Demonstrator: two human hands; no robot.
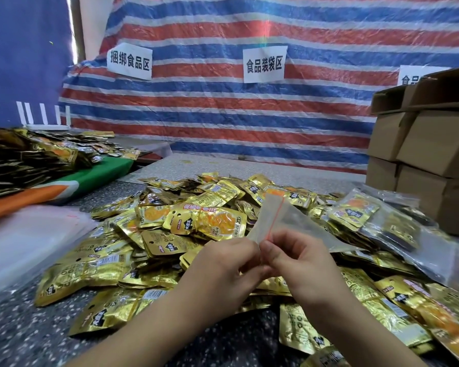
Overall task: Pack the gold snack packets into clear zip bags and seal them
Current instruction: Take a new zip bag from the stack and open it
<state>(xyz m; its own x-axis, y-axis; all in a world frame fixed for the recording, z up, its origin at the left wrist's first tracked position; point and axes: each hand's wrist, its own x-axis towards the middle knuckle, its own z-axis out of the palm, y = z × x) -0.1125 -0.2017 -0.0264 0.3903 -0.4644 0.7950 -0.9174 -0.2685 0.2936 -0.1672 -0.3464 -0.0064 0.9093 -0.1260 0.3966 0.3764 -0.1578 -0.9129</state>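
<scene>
A big heap of gold snack packets [196, 223] covers the speckled table in front of me. Above the heap I hold an empty clear zip bag [292, 221] with a red seal line near its mouth. My left hand [225, 266] and my right hand [300, 263] both pinch the bag's lower mouth corner, fingertips touching each other. The bag stands tilted up and to the right, with nothing inside it. Filled clear bags of packets [376, 221] lie at the right of the heap.
A stack of empty clear bags [29, 234] lies at the left. Behind it sits another pile of gold packets [24, 157] on a green and orange cloth. Cardboard boxes [421, 147] are stacked at the right. A striped tarp with paper signs hangs behind.
</scene>
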